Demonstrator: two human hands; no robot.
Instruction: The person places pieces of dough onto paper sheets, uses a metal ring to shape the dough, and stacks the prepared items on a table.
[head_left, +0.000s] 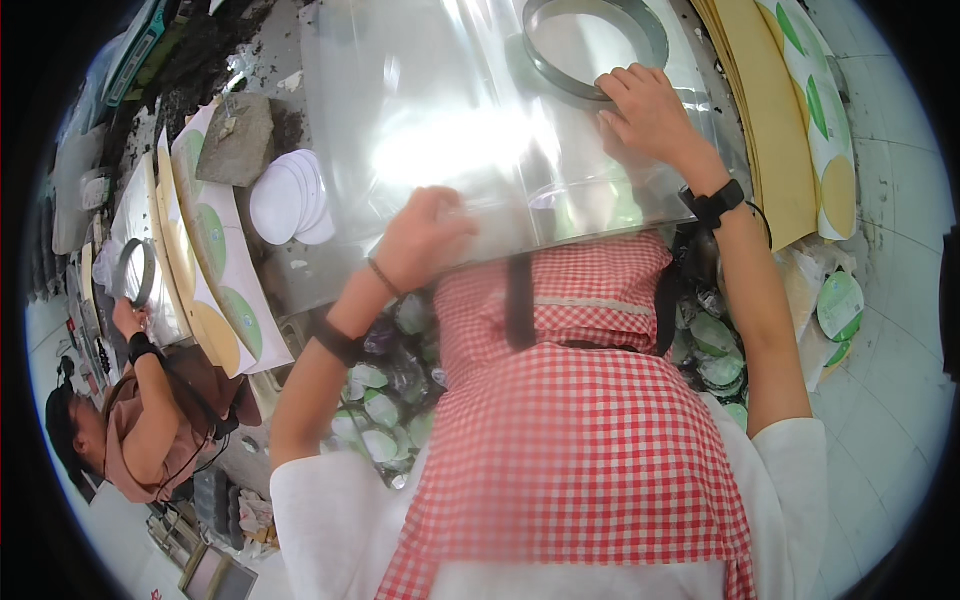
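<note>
Metal ring on the clear plastic sheet, far right; my right hand grips its near rim; my left hand, blurred by the sheet's near edge, open or closed, I can't tell; white discs leftward.

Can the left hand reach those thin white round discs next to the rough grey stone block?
Probably yes: the left hand is near the thin white round discs, and only flat, shiny clear plastic sheeting shows between them.
</note>
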